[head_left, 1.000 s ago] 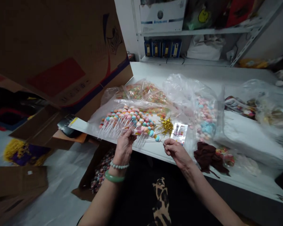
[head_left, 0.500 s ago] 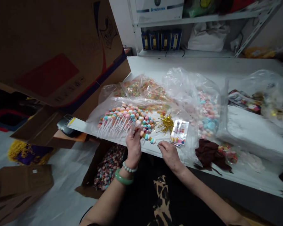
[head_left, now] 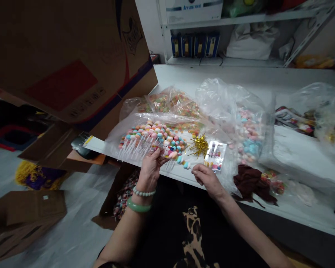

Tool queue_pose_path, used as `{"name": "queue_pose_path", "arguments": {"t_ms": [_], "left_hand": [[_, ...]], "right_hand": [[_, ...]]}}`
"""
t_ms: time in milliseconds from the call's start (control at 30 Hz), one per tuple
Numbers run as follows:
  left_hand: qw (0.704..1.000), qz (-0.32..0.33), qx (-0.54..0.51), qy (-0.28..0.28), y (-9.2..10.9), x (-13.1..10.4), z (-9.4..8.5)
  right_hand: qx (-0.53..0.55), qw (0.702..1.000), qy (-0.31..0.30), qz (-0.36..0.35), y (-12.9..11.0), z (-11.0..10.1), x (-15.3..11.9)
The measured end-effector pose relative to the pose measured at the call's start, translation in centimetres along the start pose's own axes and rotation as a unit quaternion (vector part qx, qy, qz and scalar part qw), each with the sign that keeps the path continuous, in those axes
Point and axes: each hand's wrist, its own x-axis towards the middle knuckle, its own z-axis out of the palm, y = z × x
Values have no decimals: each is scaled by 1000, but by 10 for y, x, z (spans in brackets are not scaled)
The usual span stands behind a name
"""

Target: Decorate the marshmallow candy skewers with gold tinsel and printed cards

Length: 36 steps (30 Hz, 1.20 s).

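Note:
A skewer of pastel marshmallow-like candies (head_left: 181, 160) spans the gap between my hands, above the table's front edge. My right hand (head_left: 208, 178) pinches the white stick at its lower end. At the other end, my left hand (head_left: 150, 167) is closed on what looks like a small clear printed bag (head_left: 167, 150) around the candies; the exact grip is partly hidden. Just behind lies a pile of finished candy skewers (head_left: 145, 134), white sticks pointing toward me. Gold twist ties (head_left: 198, 145) and a stack of printed clear bags (head_left: 215, 154) lie beyond my right hand.
Large plastic bags hold orange-green candies (head_left: 175, 102) and pink-blue candies (head_left: 248, 137). A brown cloth (head_left: 252, 182) lies right, near a clear tub (head_left: 268, 149). A big cardboard box (head_left: 72, 67) stands left. Below, an open carton (head_left: 107, 208) contains wrapped candies. Shelves (head_left: 240, 61) stand behind.
My left hand has shifted left and down, its fingers lower along the bag. More of the candies shows between my hands. My right hand has moved slightly right, still pinching the stick.

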Motion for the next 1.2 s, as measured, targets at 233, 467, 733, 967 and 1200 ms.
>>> {"name": "queue_pose_path", "arguments": {"t_ms": [233,467,733,967,1200], "left_hand": [[994,80,59,-41,-17,-13,15],[985,83,99,-115,-37,-28,28],[995,-50,15,-89,-32,-15,25],[977,-144,-158,12,-5,-2,19],[968,-153,-200,8,-3,-4,21]], "right_hand": [[161,986,37,-20,-29,2,5],[159,984,81,-27,-31,34,31],[138,984,113,-21,-31,25,43],[60,994,78,-53,-19,-6,0],[-71,992,67,-81,-14,-7,-19]]}}
